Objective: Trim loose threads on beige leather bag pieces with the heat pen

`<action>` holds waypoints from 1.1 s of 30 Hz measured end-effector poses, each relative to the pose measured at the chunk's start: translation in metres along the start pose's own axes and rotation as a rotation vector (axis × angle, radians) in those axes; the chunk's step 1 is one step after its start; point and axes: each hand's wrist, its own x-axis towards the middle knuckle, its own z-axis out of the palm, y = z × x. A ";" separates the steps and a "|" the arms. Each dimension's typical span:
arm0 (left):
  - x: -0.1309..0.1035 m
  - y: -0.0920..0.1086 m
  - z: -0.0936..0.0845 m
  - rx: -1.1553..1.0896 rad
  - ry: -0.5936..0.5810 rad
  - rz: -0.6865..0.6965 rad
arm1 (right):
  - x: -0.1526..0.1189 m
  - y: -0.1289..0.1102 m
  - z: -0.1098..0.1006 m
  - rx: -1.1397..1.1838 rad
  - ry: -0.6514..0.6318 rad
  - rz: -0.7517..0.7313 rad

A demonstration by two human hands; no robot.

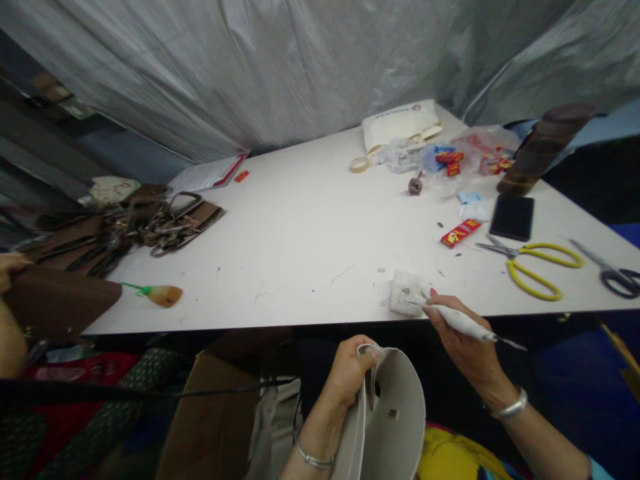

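My left hand [350, 373] is closed on the upper edge of an off-white bag [407, 400], whose open top faces up below the table edge. A small metal fitting shows on its inside wall. In my right hand [465, 350] is a slim tool [463, 322] wrapped in white, with a thin point at its rear end. The tool's front end meets a small, stained whitish pad [404, 293] at the table's front edge; whether it presses into the pad I cannot tell.
Yellow-handled scissors [537, 267], black-handled scissors [617, 277], a phone [513, 217] and a dark bottle [547, 150] are on the right. Brown bags [185, 220] and a small orange-tipped bottle [165, 295] lie left, near another person's hand [10, 267]. A cardboard box [215, 407] stands below.
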 end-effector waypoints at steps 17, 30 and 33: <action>-0.002 0.006 -0.012 -0.203 -0.084 -0.123 | -0.006 -0.012 -0.004 0.065 0.036 0.085; -0.007 0.007 -0.024 -0.242 -0.196 -0.133 | -0.029 -0.023 0.027 0.433 -0.414 0.358; -0.008 0.007 -0.025 -0.243 -0.205 -0.135 | -0.028 -0.024 0.029 0.420 -0.419 0.366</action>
